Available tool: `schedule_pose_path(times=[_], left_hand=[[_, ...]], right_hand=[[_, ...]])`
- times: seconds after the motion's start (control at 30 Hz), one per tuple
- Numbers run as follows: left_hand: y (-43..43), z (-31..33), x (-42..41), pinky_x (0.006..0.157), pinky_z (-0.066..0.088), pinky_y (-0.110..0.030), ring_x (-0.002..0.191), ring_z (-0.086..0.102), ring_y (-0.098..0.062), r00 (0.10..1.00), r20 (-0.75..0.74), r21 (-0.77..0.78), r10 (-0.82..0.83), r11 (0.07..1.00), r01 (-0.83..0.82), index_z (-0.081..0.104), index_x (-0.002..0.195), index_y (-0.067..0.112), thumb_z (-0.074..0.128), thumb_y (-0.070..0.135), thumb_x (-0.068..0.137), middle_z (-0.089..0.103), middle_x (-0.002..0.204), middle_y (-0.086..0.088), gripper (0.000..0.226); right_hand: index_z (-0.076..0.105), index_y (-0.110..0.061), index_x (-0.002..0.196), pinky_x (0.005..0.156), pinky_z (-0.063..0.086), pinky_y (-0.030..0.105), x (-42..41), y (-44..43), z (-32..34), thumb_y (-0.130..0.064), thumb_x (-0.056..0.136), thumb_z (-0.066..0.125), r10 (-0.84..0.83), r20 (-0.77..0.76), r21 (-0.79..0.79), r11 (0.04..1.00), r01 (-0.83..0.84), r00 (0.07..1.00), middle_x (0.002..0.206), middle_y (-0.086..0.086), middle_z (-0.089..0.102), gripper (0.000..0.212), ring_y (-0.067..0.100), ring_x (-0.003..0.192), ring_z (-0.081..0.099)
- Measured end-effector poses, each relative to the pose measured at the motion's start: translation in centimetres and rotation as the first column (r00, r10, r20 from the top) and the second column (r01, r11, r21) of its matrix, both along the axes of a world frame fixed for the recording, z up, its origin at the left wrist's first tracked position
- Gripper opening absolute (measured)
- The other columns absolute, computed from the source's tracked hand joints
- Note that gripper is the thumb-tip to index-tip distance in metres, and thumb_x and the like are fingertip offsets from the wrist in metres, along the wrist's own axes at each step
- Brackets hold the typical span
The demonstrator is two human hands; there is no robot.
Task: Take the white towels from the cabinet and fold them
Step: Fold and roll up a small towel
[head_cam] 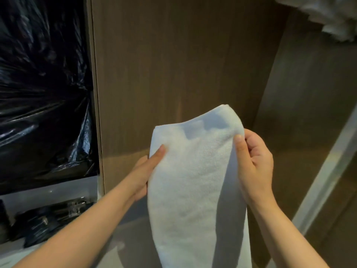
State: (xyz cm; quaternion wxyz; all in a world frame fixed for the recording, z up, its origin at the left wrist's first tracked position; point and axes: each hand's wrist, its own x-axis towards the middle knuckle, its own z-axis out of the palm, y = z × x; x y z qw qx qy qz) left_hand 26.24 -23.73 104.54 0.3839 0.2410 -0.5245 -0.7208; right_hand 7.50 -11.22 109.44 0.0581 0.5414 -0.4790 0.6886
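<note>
— So, where is the white terry-cloth towel (193, 180)?

— In mid-air, held up between both hands in front of the brown wood-grain cabinet panel (173, 64). It is folded into a long, narrow band.

— Which way does it run?

— Its long axis goes near to far. The rounded, folded end points away, up towards the panel, and the near end drops out of view at the bottom edge.

— And the hands?

— The left hand (143, 175) grips the left edge, thumb lying on the top face, the other fingers hidden behind the cloth. The right hand (257, 163) pinches the right edge, thumb pressed on the front, fingers curled behind.

— Anything else around?

— Crinkled black plastic sheeting (42, 93) fills the space to the left of the panel. Far up at the right corner a heap of rumpled white towels (328, 14) shows. A pale frame strip (328, 171) slants down the right side.
</note>
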Motion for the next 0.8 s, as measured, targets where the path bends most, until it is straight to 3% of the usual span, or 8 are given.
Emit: schedule_pose_path(times=[0.1, 0.23, 0.43, 0.5, 0.6, 0.7, 0.8], left_hand=[[1.0, 1.2, 0.4, 0.074, 0.059, -0.036, 0.101, 0.069, -0.027, 1.000, -0.010, -0.019, -0.005, 1.000, 0.005, 0.074, 0.104, 0.012, 0.071, 0.049, 0.071, 0.072, 0.110, -0.012, 0.049], [2.0, 2.7, 1.0, 0.073, 0.059, -0.037, 0.099, 0.070, -0.026, 0.979, -0.121, -0.076, 0.163, 0.982, -0.173, 0.078, 0.093, 0.021, 0.069, 0.045, 0.074, 0.073, 0.108, -0.010, 0.031], [3.1, 4.4, 1.8, 0.074, 0.059, -0.045, 0.089, 0.072, -0.031, 0.919, -0.162, -0.163, 0.360, 0.908, -0.385, 0.077, 0.088, 0.017, 0.076, 0.047, 0.075, 0.074, 0.097, -0.014, 0.033], [3.4, 5.1, 2.4, 0.068, 0.060, -0.040, 0.084, 0.073, -0.028, 0.909, -0.138, -0.228, 0.393, 0.880, -0.416, 0.076, 0.087, 0.016, 0.076, 0.048, 0.073, 0.075, 0.093, -0.011, 0.035], [3.4, 6.4, 4.0, 0.061, 0.058, -0.029, 0.082, 0.073, -0.022, 0.912, -0.092, -0.326, 0.399, 0.853, -0.407, 0.074, 0.093, 0.013, 0.075, 0.056, 0.067, 0.076, 0.091, -0.006, 0.050], [2.8, 8.1, 6.3, 0.066, 0.060, -0.034, 0.088, 0.073, -0.026, 0.945, -0.028, -0.357, 0.325, 0.880, -0.313, 0.074, 0.098, 0.012, 0.077, 0.059, 0.067, 0.075, 0.097, -0.008, 0.057], [1.7, 9.8, 9.1, 0.067, 0.059, -0.033, 0.092, 0.072, -0.028, 0.970, -0.007, -0.379, 0.243, 0.897, -0.227, 0.075, 0.099, 0.013, 0.075, 0.059, 0.067, 0.074, 0.102, -0.012, 0.057]], right_hand=[[0.064, -0.027, 0.103, 0.074, 0.050, 0.011, -0.2, 0.2, 0.3, -0.037, 0.099, 0.047, 0.023, 0.037, 0.000, 1.000, -0.023, 0.999, 0.091, -0.022, 0.066, 0.021, 0.006, 0.090, 0.063], [0.064, -0.026, 0.103, 0.072, 0.050, 0.011, -0.3, 0.4, 0.5, -0.038, 0.099, 0.048, 0.055, 0.048, 0.034, 0.998, -0.057, 0.997, 0.091, -0.020, 0.066, 0.020, 0.006, 0.089, 0.064], [0.062, -0.038, 0.101, 0.068, 0.054, 0.018, 1.6, 1.0, 0.6, -0.040, 0.099, 0.049, 0.081, -0.033, 0.037, 0.996, -0.079, 0.996, 0.093, -0.019, 0.066, 0.013, 0.008, 0.088, 0.064], [0.062, -0.034, 0.096, 0.064, 0.053, 0.019, 2.2, 1.0, 0.3, -0.039, 0.099, 0.050, 0.070, -0.029, 0.042, 0.997, -0.068, 0.997, 0.088, -0.016, 0.065, 0.013, 0.010, 0.083, 0.064], [0.060, -0.024, 0.085, 0.056, 0.046, 0.016, 3.1, 0.7, 0.4, -0.036, 0.098, 0.049, 0.048, 0.046, 0.038, 0.998, -0.050, 0.998, 0.076, -0.015, 0.062, 0.021, 0.008, 0.070, 0.060], [0.061, -0.022, 0.087, 0.057, 0.050, 0.019, 4.5, -0.1, 1.8, -0.037, 0.098, 0.049, 0.085, 0.141, 0.023, 0.996, -0.089, 0.986, 0.078, -0.009, 0.063, 0.022, 0.014, 0.071, 0.062], [0.060, -0.023, 0.084, 0.059, 0.049, 0.020, 6.4, -1.2, 4.5, -0.037, 0.099, 0.049, 0.092, 0.118, 0.005, 0.996, -0.093, 0.989, 0.078, -0.005, 0.062, 0.023, 0.019, 0.073, 0.061]])
